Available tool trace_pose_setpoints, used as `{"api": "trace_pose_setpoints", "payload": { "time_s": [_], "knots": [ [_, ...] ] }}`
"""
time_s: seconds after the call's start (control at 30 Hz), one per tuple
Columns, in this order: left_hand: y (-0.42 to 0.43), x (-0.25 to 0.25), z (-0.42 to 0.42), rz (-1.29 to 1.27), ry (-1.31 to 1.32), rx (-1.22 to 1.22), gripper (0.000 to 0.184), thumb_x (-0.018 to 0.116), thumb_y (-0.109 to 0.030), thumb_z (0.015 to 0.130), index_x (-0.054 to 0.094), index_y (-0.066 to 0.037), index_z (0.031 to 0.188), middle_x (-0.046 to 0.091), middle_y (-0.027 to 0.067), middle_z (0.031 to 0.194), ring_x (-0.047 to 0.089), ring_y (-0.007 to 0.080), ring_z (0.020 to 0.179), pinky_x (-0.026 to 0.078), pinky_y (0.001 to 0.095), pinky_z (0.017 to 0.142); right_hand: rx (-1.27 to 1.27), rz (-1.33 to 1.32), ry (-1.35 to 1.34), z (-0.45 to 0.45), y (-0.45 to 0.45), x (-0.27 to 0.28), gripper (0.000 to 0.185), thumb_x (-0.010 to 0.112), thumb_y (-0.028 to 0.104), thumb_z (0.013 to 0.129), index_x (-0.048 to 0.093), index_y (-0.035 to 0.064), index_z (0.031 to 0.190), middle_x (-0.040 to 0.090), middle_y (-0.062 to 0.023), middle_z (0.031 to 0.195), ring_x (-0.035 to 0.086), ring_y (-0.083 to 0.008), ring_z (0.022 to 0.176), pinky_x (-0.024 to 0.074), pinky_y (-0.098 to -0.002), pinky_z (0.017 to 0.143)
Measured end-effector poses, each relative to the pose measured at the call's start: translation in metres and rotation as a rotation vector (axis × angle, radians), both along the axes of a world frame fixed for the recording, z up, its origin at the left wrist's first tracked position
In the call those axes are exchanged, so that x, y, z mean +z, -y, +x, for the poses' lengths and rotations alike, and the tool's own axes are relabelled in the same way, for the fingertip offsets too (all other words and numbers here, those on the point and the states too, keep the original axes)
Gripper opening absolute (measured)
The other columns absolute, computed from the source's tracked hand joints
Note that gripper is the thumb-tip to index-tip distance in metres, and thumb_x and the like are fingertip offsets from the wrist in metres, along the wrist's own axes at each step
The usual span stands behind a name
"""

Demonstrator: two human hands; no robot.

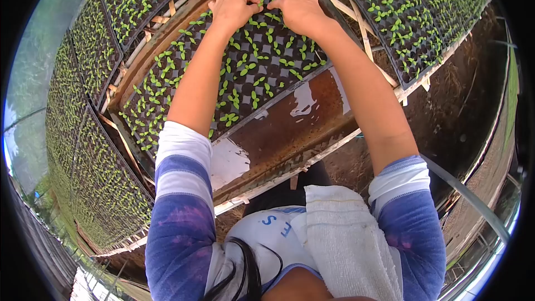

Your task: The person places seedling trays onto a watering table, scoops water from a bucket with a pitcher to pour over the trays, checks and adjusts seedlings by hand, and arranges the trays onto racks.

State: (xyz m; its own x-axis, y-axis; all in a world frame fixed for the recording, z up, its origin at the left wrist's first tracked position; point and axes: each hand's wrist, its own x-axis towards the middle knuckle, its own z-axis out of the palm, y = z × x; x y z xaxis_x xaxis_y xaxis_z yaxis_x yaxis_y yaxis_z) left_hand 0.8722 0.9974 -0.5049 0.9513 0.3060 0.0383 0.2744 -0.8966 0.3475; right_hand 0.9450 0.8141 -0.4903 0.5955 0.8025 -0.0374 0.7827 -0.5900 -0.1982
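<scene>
Tray (pixel 266 49) sits along trough's (pixel 278 163) far edge. At tray's far corner, left grip (pixel 233 8) and right grip (pixel 298 8) curl inward; pinch perhaps, can't tell. I'd fear crowded fingertips snapping seedlings (pixel 254 97).

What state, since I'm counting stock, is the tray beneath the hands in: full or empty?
Full or nearly: seedlings spread across the tray wherever it shows.

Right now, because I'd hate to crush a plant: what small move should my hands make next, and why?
Probably ease the fingertips of your left hand and right hand slightly apart: they nearly meet low over the dark, many-celled seedling tray, with small green leafy seedlings crowding close. I can't tell whether either hand pinches one.
</scene>
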Motion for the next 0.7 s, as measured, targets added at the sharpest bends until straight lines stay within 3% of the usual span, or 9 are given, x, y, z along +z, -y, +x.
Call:
{"api": "trace_pose_setpoints", "payload": {
  "time_s": [0.4,0.47,0.5,0.57,0.7],
  "knots": [
    [0.006,0.009,0.004,0.081,-0.128,-0.056,0.018,0.078,-0.031,0.080,0.082,-0.030,0.097,0.068,0.0017,0.115,0.050,0.0340,0.122,0.039,0.0593,0.098,-0.034,-0.012,-0.082,0.002,-0.006,-0.002,0.040,0.056,0.007,0.094,0.074,0.0296,0.121,0.054,-0.0047,0.127,0.048,-0.0220,0.127,0.0331,-0.0463,0.103],
    [0.006,0.011,0.005,0.089,-0.155,-0.061,0.017,0.077,-0.030,0.080,0.082,-0.030,0.097,0.068,0.0017,0.115,0.050,0.0340,0.122,0.040,0.0596,0.098,-0.060,-0.023,-0.132,0.000,-0.011,0.000,0.054,0.059,-0.007,0.083,0.073,0.0268,0.123,0.053,-0.0061,0.126,0.048,-0.0237,0.128,0.0350,-0.0452,0.103],
    [0.004,0.012,0.004,0.080,-0.153,-0.068,0.017,0.077,-0.031,0.081,0.082,-0.031,0.097,0.068,0.0018,0.115,0.050,0.0339,0.122,0.040,0.0597,0.099,-0.059,-0.024,-0.132,0.000,-0.009,0.001,0.054,0.059,-0.007,0.083,0.073,0.0268,0.123,0.053,-0.0061,0.126,0.048,-0.0237,0.128,0.0350,-0.0452,0.103],
    [0.002,0.014,0.004,0.069,-0.151,-0.074,0.017,0.076,-0.031,0.081,0.081,-0.031,0.097,0.068,0.0019,0.114,0.050,0.0338,0.122,0.040,0.0599,0.099,-0.013,-0.001,-0.093,0.002,-0.003,0.002,0.041,0.056,0.006,0.093,0.074,0.0289,0.122,0.054,-0.0057,0.128,0.048,-0.0228,0.128,0.0332,-0.0465,0.103],
    [0.002,0.008,0.006,0.106,-0.146,-0.100,0.017,0.076,-0.031,0.081,0.081,-0.031,0.097,0.068,0.0016,0.113,0.050,0.0337,0.122,0.040,0.0599,0.099,-0.004,-0.016,-0.111,0.002,-0.004,-0.001,0.041,0.056,0.006,0.093,0.074,0.0287,0.122,0.054,-0.0057,0.128,0.048,-0.0232,0.128,0.0337,-0.0464,0.103]
  ]
}}
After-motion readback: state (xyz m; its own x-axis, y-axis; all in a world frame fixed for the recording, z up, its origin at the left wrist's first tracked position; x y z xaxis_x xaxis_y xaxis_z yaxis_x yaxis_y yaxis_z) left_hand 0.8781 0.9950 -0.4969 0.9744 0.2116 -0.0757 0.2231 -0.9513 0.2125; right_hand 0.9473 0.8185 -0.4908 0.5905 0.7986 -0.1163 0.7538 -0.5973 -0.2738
